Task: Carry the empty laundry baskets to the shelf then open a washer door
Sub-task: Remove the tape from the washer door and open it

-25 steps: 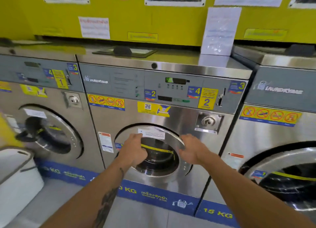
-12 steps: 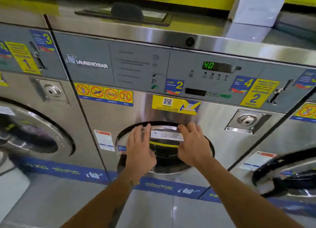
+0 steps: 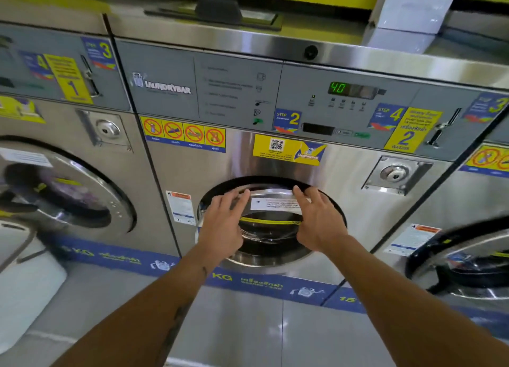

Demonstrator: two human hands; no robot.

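We stand facing the middle washer (image 3: 275, 157), a steel front-loader marked with a yellow number 2 sticker (image 3: 407, 134) and a green display (image 3: 338, 87) reading 40. Its round washer door (image 3: 271, 229) sits low in the front panel, straight ahead of us, its upper edge tilted out from the dark opening behind it, so it stands slightly ajar. Our left hand (image 3: 220, 226) lies flat on the left part of the door, fingers spread and pointing up toward the rim; our right hand (image 3: 316, 220) lies the same way on the right part. Both hands are open, palms against the door, grasping nothing, with the white label (image 3: 275, 203) and the yellow strip (image 3: 271, 221) across the glass showing between them. To the left stands another washer (image 3: 68, 174) with its door swung open, and just below it a white laundry basket (image 3: 24, 284) sits at the left edge of our view, on the grey tiled floor (image 3: 248, 325). To the right, a third machine's door (image 3: 462, 256) also hangs open. A blue band (image 3: 261, 284) runs along the base of the machines.
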